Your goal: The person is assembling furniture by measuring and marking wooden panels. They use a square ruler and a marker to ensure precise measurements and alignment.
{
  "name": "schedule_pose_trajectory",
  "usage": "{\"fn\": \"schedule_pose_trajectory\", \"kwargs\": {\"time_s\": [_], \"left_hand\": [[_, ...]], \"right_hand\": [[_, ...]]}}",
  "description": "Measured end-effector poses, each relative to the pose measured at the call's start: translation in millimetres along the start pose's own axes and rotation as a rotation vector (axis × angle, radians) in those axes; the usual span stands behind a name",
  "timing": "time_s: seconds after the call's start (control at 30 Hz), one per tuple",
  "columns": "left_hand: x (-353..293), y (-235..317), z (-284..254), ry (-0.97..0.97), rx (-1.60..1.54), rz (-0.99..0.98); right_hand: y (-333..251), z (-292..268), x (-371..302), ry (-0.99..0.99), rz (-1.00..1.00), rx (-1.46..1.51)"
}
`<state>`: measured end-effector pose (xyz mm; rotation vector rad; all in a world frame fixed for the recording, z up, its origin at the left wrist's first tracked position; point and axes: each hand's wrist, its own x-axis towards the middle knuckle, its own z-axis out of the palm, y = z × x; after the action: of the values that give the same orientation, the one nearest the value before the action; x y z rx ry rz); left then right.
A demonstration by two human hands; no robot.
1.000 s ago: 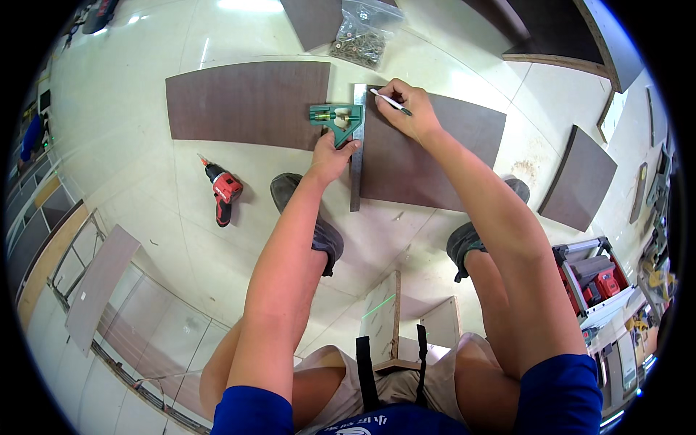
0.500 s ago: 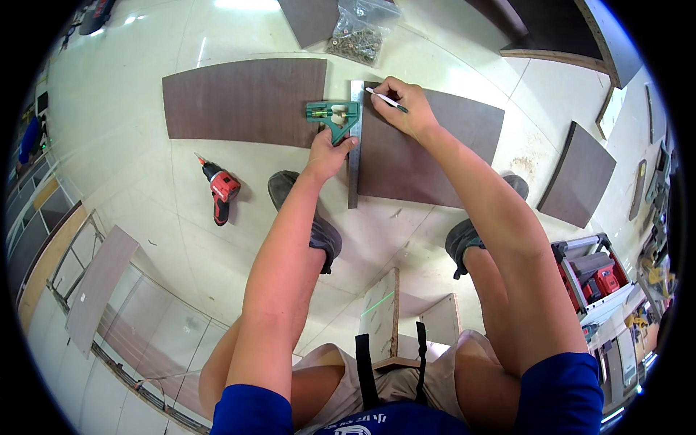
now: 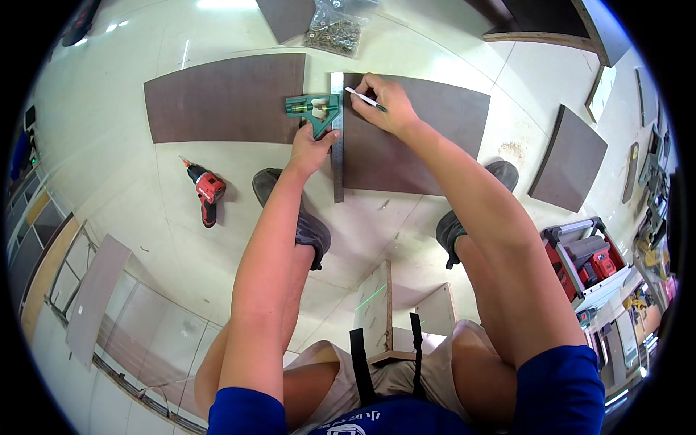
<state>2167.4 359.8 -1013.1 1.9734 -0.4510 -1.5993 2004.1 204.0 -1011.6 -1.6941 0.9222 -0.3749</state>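
My left hand [image 3: 312, 151] grips a combination square [image 3: 317, 106] by its green head, thumb near the steel blade [image 3: 337, 170]. The blade lies along the left edge of a dark brown board [image 3: 395, 163] on the floor. In my right hand [image 3: 384, 105] is a slim white pen [image 3: 368, 100] with a dark end, pinched between the fingers. Its tip is close to the blade, near the board's upper left corner; I cannot tell whether it touches. A second brown board [image 3: 225, 100] with a curved top edge lies to the left, partly under the square's head.
A red and black cordless drill [image 3: 209, 190] lies at left. Beyond the boards is a clear bag of screws [image 3: 333, 32]. Another brown board [image 3: 569, 159] lies at right, near a toolbox [image 3: 587, 261] with red tools. Pale boards [image 3: 377, 304] stand between my legs.
The whole view has shifted slightly, so the things on the floor appear further left. Both hands keep their grips on the square and the pen, in nearly the same places on the board.
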Motion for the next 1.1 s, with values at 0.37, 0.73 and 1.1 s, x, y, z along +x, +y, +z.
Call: {"fn": "schedule_pose_trajectory", "kwargs": {"time_s": [0.37,0.73,1.1], "left_hand": [[-1.7,0.5,3.1,0.029,-0.091,0.031],[-3.3,3.1,4.1,0.039,-0.07,0.032],[-3.4,3.9,0.4,0.005,-0.03,-0.016]], "right_hand": [[0.5,1.3,-0.1,-0.016,0.057,0.017],[4.9,3.8,-0.2,0.007,0.05,0.019],[5.8,4.9,-0.4,-0.01,0.069,0.037]]}}
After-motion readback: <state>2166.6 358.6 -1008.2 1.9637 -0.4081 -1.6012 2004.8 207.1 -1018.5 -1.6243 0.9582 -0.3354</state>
